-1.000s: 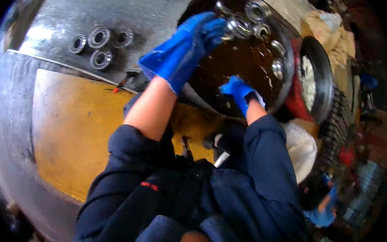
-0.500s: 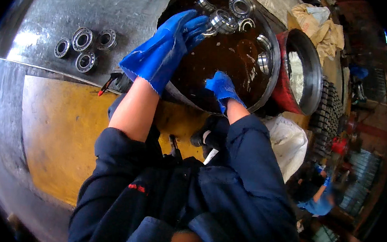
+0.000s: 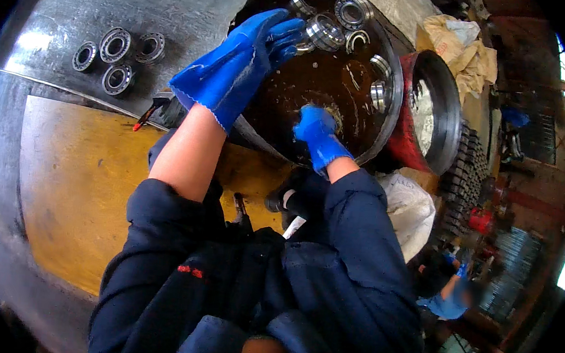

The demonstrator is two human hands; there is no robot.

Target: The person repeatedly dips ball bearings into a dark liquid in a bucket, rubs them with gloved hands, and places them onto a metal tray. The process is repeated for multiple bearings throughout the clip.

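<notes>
Both my hands wear blue rubber gloves above a round drum (image 3: 396, 109) of dark brown liquid. My left hand (image 3: 267, 39) reaches over its left side, fingers stretched and slightly apart. A metal bearing (image 3: 326, 32) lies just beyond those fingertips, and a ring beside it is partly hidden by the glove. My right hand (image 3: 318, 131) is low over the near part of the liquid, fingers curled in. Whatever it may hold is hidden; a yellowish, streaky patch shows in the liquid beside it. More bearings (image 3: 352, 11) and rings (image 3: 380, 96) sit along the drum's far and right sides.
Several bearings (image 3: 115, 45) stand grouped on the metal table (image 3: 196, 10) at left. A black tool with a red tip (image 3: 152, 110) lies at its edge. Right of the drum are a red barrel (image 3: 403, 113), a white sack (image 3: 407, 209) and stacked metal parts (image 3: 473, 155). A co-worker (image 3: 449, 296) is farther right.
My right hand has shifted slightly within the drum, and the liquid beside it now shows a yellowish streaky patch. My left hand stays over the same side. The whole view has shifted a little.
</notes>
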